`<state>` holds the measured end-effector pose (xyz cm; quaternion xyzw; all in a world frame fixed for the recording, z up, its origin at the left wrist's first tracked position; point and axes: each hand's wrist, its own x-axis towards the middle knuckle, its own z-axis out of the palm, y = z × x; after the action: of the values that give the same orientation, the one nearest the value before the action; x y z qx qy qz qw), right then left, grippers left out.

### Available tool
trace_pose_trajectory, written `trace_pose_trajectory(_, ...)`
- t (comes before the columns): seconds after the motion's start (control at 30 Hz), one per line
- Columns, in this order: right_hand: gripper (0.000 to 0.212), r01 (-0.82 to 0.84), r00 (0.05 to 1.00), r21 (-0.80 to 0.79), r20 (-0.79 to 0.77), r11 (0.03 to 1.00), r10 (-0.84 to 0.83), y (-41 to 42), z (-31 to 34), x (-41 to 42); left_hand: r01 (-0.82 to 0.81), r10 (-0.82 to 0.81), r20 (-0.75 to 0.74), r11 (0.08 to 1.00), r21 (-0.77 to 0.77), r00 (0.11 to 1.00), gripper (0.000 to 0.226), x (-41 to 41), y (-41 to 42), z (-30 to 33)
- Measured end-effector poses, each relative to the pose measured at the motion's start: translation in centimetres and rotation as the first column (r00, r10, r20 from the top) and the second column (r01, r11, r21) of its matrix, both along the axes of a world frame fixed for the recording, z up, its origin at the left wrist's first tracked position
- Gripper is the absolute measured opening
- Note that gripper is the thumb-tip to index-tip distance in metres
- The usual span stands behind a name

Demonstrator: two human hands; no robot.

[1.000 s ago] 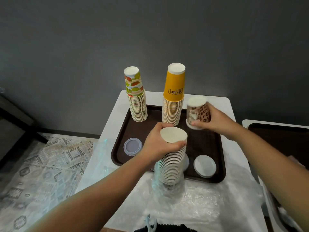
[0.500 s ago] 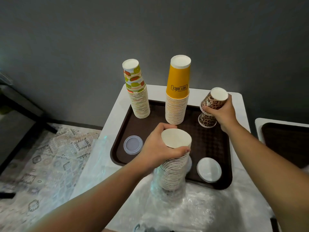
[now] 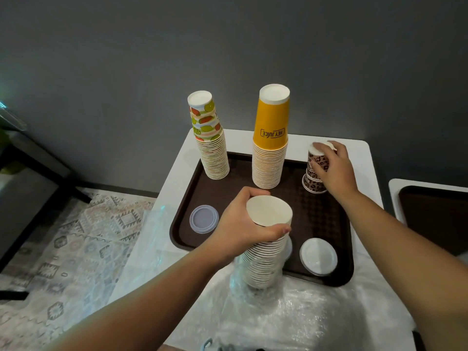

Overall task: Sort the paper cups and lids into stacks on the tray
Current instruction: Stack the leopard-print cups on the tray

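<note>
My left hand [image 3: 243, 224] wraps the top of the white cup stack [image 3: 266, 249], thumb on the near side and fingers curled behind. The stack stands upright, its foot in a plastic sleeve [image 3: 253, 295] just off the near edge of the brown tray [image 3: 326, 214]. The tray lies straight ahead of this grip, so I judge the move is a lift and a short carry forward, keeping the stack's long axis vertical. My right hand [image 3: 331, 168] grips the leopard-print cups [image 3: 312, 182] at the tray's far right corner.
</note>
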<state>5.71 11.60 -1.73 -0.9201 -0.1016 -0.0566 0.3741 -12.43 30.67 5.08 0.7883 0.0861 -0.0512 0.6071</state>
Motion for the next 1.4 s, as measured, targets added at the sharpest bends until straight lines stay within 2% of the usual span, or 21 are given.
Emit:
trace_pose_trajectory(0.17, 0.036, 0.04, 0.999, -0.088, -0.022, 0.995, -0.042, -0.9, -1.4, -0.9, -0.001, 0.001, 0.004, 1.0, 0.017, 1.0, 0.064, -0.2, -0.1, 0.0)
trace_pose_trajectory(0.37, 0.038, 0.038, 0.992, -0.218, -0.108, 0.975, -0.062, -1.0, -2.1, -0.8, -0.012, 0.011, 0.024, 0.999, 0.038, 1.0, 0.065, -0.6, -0.3, 0.2)
trace_pose_trajectory(0.43, 0.038, 0.073, 0.993, -0.316, -0.068, 0.946, -0.1, -0.8, -1.2, -0.9, -0.01, 0.009, 0.033, 0.999, 0.045, 0.999, 0.067, -0.8, -0.5, 0.2)
trace_pose_trajectory(0.5, 0.042, 0.09, 0.996, -0.288, 0.022, 0.953, -0.087, -0.2, 0.5, -2.0, 0.002, -0.003, 0.039, 0.999, 0.041, 0.999, 0.071, -0.9, -0.6, 0.2)
trace_pose_trajectory(0.53, 0.046, 0.051, 0.998, -0.226, 0.042, 0.973, -0.042, 0.2, 1.7, -2.7, 0.01, -0.011, 0.04, 0.999, 0.036, 0.999, 0.073, -0.9, -0.7, 0.1)
trace_pose_trajectory(0.6, 0.05, -0.143, 0.99, -0.089, -0.016, 0.986, 0.142, 1.2, 4.6, -4.6, 0.025, -0.026, 0.036, 0.999, 0.022, 0.999, 0.079, -1.1, -0.8, 0.1)
trace_pose_trajectory(0.7, 0.05, -0.484, 0.849, 0.028, -0.225, 0.875, 0.477, 2.4, 9.3, -8.1, 0.015, -0.014, 0.034, 1.0, -0.005, 0.999, 0.081, -1.2, -0.9, -0.2)
trace_pose_trajectory(0.73, 0.054, -0.565, 0.788, 0.019, -0.283, 0.825, 0.547, 2.7, 10.6, -9.2, -0.005, 0.005, 0.034, 1.0, -0.009, 0.999, 0.079, -1.3, -1.0, -0.2)
trace_pose_trajectory(0.8, 0.062, -0.678, 0.711, -0.098, -0.343, 0.729, 0.615, 3.0, 12.1, -10.7, -0.041, 0.041, 0.028, 0.999, -0.003, 0.999, 0.079, -1.3, -1.1, -0.1)
trace_pose_trajectory(0.9, 0.065, -0.704, 0.71, -0.283, -0.314, 0.652, 0.631, 3.4, 12.6, -11.9, -0.038, 0.037, 0.022, 0.998, 0.042, 0.999, 0.089, -1.6, -1.3, 0.1)
trace_pose_trajectory(1.03, 0.063, -0.677, 0.736, -0.343, -0.316, 0.651, 0.599, 4.0, 12.7, -12.4, -0.029, 0.029, 0.016, 0.998, 0.055, 0.999, 0.085, -1.9, -1.6, 0.2)
trace_pose_trajectory(1.13, 0.063, -0.663, 0.748, -0.32, -0.297, 0.677, 0.593, 3.8, 13.1, -12.3, -0.035, 0.034, 0.015, 0.997, 0.065, 0.999, 0.074, -2.0, -1.8, 0.3)
trace_pose_trajectory(1.27, 0.062, -0.627, 0.777, -0.203, -0.22, 0.752, 0.589, 1.8, 14.8, -10.8, -0.044, 0.044, 0.011, 0.998, 0.051, 0.999, 0.068, -2.1, -1.3, 0.4)
trace_pose_trajectory(1.4, 0.055, -0.666, 0.731, -0.166, -0.339, 0.727, 0.593, -1.0, 15.8, -9.1, -0.047, 0.046, 0.016, 0.996, 0.073, 0.999, 0.067, -2.1, -1.0, 0.4)
